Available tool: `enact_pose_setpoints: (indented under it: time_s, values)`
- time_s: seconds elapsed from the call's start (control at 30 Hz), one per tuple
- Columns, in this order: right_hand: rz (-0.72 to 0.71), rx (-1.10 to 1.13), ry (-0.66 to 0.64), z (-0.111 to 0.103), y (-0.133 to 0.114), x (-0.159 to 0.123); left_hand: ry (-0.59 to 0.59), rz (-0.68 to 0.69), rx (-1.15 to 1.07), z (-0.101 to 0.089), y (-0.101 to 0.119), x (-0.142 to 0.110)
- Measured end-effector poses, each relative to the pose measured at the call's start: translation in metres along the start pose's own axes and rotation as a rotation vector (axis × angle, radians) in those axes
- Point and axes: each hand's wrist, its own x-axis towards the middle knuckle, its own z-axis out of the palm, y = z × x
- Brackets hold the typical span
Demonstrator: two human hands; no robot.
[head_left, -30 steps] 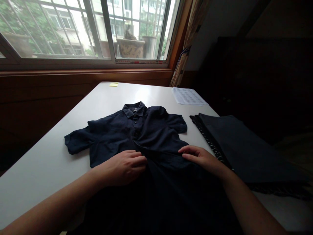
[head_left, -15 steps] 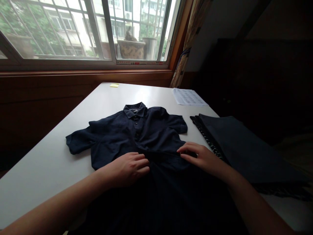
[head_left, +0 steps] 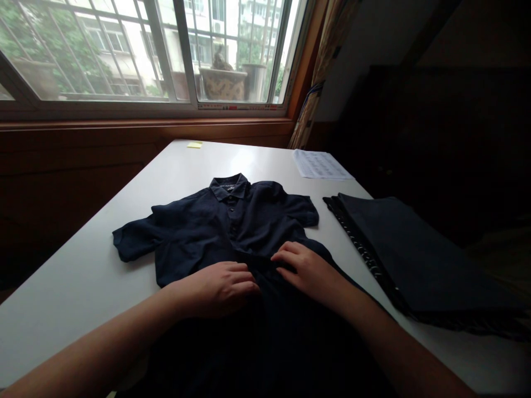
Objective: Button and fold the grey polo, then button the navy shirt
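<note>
A dark navy short-sleeved shirt (head_left: 191,226) lies front up, its collar toward the window and its sleeves out to the sides. Small buttons run down its upper front. My left hand (head_left: 226,284) rests on the lower front with curled fingers closed on the cloth; the fingertips are partly hidden. Close by on the right, my right hand (head_left: 305,268) pinches the shirt's front near the middle, thumb and fingers bent toward each other. The lower part of the shirt is too dark to make out folds or buttons.
The shirt is on a white table (head_left: 83,282). Folded dark cloth (head_left: 423,254) with a patterned piece underneath lies to the right. Printed papers (head_left: 321,165) and a yellow sticky note (head_left: 194,145) are at the far edge, below a barred window (head_left: 191,55).
My right hand has moved left from the shirt's right side to its middle, nearer my left hand. The cloth on the right side has shifted. My left hand has barely moved.
</note>
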Motion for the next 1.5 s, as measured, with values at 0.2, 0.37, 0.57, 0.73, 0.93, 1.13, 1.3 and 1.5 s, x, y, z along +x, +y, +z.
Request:
enact_pose_setpoints:
  time_s: [0.2, 0.37, 0.57, 0.73, 0.93, 1.13, 1.3, 1.5]
  values:
    - [0.030, -0.003, 0.040, 0.008, 0.003, 0.000, 0.024, 0.027, -0.043, 0.000, -0.001, 0.000]
    - [0.051, 0.010, 0.060, 0.010, 0.003, 0.002, 0.017, 0.049, -0.004, -0.002, 0.001, -0.001]
    - [0.064, 0.048, 0.073, 0.011, 0.004, -0.001, -0.039, 0.029, 0.008, -0.005, 0.006, 0.001]
    - [0.061, 0.054, 0.073, 0.012, 0.005, -0.003, -0.022, 0.026, -0.031, -0.006, 0.004, 0.001]
    - [0.091, 0.069, 0.076, 0.012, 0.005, -0.002, -0.006, 0.031, -0.056, -0.005, 0.001, 0.001]
    - [0.114, 0.065, 0.089, 0.016, 0.007, -0.001, 0.001, 0.048, -0.054, -0.001, -0.002, -0.001]
    - [0.128, 0.087, 0.079, 0.017, 0.008, -0.001, 0.014, 0.052, -0.028, 0.000, -0.003, -0.002]
    - [0.112, 0.090, 0.082, 0.018, 0.009, -0.001, 0.004, 0.073, 0.040, -0.003, -0.002, 0.000]
